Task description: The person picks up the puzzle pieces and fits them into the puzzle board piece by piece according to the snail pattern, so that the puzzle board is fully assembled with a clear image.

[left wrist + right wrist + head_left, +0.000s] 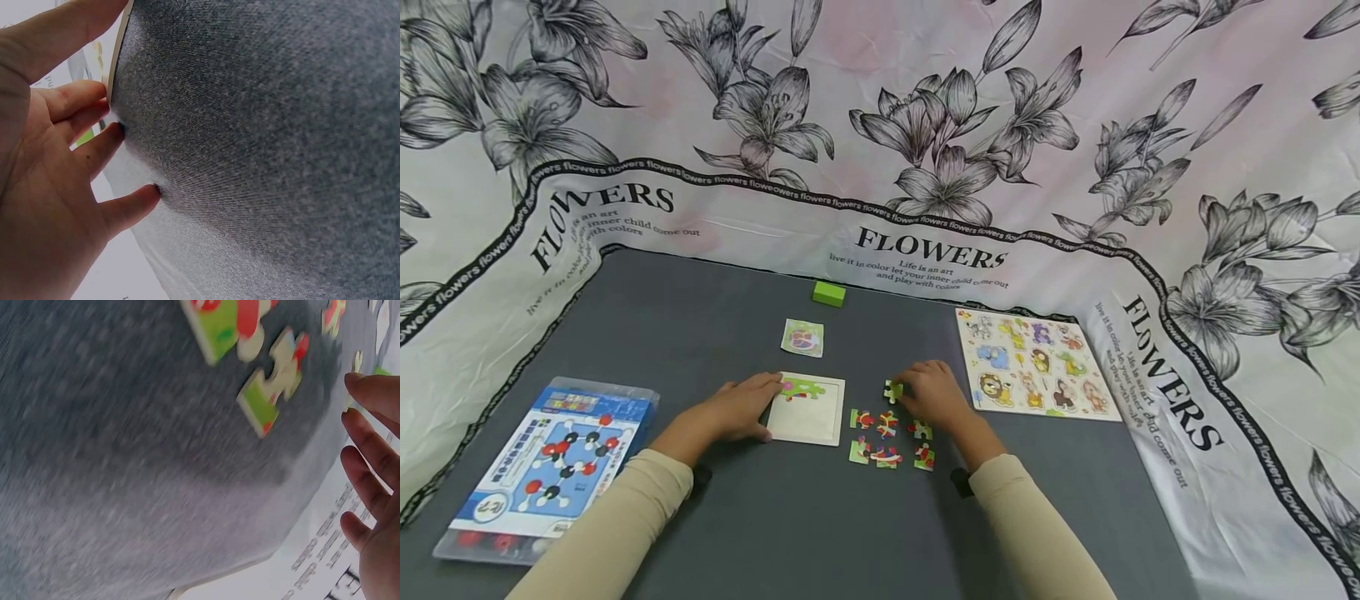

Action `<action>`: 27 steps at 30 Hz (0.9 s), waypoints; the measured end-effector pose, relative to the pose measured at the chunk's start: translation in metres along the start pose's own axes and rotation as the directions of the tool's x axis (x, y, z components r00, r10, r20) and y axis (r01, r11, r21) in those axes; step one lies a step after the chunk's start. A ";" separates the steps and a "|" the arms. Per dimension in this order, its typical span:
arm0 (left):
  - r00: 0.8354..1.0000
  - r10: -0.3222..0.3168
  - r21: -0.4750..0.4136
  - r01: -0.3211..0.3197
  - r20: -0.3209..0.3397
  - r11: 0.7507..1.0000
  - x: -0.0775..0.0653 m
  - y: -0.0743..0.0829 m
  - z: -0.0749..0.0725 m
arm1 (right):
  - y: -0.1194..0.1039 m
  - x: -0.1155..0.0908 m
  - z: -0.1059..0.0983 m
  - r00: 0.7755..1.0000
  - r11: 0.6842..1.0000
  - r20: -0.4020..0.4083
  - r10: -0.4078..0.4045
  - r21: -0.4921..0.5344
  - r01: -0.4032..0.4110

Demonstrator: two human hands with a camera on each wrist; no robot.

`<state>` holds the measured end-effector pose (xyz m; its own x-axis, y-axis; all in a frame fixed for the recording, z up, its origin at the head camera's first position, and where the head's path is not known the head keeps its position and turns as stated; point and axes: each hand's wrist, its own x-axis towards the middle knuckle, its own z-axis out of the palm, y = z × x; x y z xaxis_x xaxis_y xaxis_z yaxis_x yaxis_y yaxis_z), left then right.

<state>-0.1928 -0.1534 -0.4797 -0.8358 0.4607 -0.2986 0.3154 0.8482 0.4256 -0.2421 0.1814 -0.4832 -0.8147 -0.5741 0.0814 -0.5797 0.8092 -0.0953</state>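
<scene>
A square wooden puzzle tray (808, 422) lies mid-table, with joined green and pink pieces along its top. My left hand (740, 408) rests against the tray's left side; in the left wrist view its fairly straight fingers (94, 150) meet the tray edge and the table. Just right of the tray, my right hand (936, 393) pinches a green jigsaw puzzle piece (891, 392) between thumb and index finger. In the right wrist view, the fingertips partly hide this piece (357, 362). Several loose red-and-green puzzle pieces (886, 457) lie below it in loose rows.
A picture card (802, 337) and a green block (829, 293) lie behind the tray. An animal puzzle board (1037, 362) is at the right. At the left lies a boxed molecule model set (553, 467). Flower-printed cloth (917, 242) borders the dark table.
</scene>
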 end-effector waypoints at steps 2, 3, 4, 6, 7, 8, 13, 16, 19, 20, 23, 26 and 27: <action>1.000 0.002 0.003 -0.002 0.002 1.000 0.000 0.000 0.000 | -0.005 0.002 0.001 1.000 1.000 -0.011 -0.024 0.005 0.024; 1.000 0.003 0.007 -0.003 0.001 1.000 0.000 0.000 0.000 | -0.008 0.003 0.002 0.999 0.999 -0.019 -0.036 0.010 0.036; 1.000 0.002 0.007 -0.002 0.003 1.000 0.000 0.001 0.000 | -0.011 0.004 0.002 0.999 0.999 -0.025 -0.048 0.010 0.048; 1.000 -0.001 0.008 0.001 0.003 1.000 0.001 0.001 -0.001 | -0.017 0.006 0.003 0.997 0.997 -0.043 -0.068 0.021 0.069; 1.000 -0.002 0.010 0.002 0.004 1.000 0.001 0.001 -0.001 | -0.020 0.008 0.003 0.996 0.997 -0.046 -0.073 0.024 0.074; 1.000 -0.006 0.011 0.005 0.005 1.000 0.001 0.001 -0.001 | -0.023 0.010 0.004 0.996 0.997 -0.046 -0.077 0.025 0.078; 1.000 -0.014 0.018 0.014 0.011 1.000 0.001 0.001 -0.002 | -0.041 0.022 0.004 0.996 0.996 -0.005 -0.086 0.023 0.086; 1.000 -0.017 0.010 0.017 0.008 1.000 0.000 0.002 -0.002 | -0.052 0.030 0.004 0.995 0.995 0.014 -0.103 0.015 0.103; 1.000 -0.015 0.016 0.015 0.000 1.000 -0.001 0.001 -0.001 | -0.063 0.037 0.005 0.992 0.992 0.022 -0.126 0.013 0.126; 1.000 -0.016 0.017 0.016 0.000 1.000 -0.001 0.001 -0.001 | -0.066 0.039 0.005 0.991 0.991 0.022 -0.134 0.014 0.134; 1.000 -0.019 0.017 0.019 0.001 1.000 -0.002 0.000 -0.001 | -0.073 0.043 0.006 0.989 0.989 0.033 -0.146 0.017 0.146; 1.000 -0.025 0.011 0.025 0.006 1.000 -0.002 0.001 -0.001 | -0.077 0.046 0.008 0.988 0.989 0.043 -0.145 0.007 0.145; 1.000 -0.027 0.011 0.027 0.008 1.000 -0.002 0.002 -0.002 | -0.078 0.047 0.009 0.988 0.990 0.049 -0.143 0.005 0.143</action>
<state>-0.1916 -0.1531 -0.4771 -0.8401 0.4401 -0.3170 0.2980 0.8629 0.4082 -0.2353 0.0899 -0.4809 -0.7230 -0.6893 0.0452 -0.6902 0.7182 -0.0878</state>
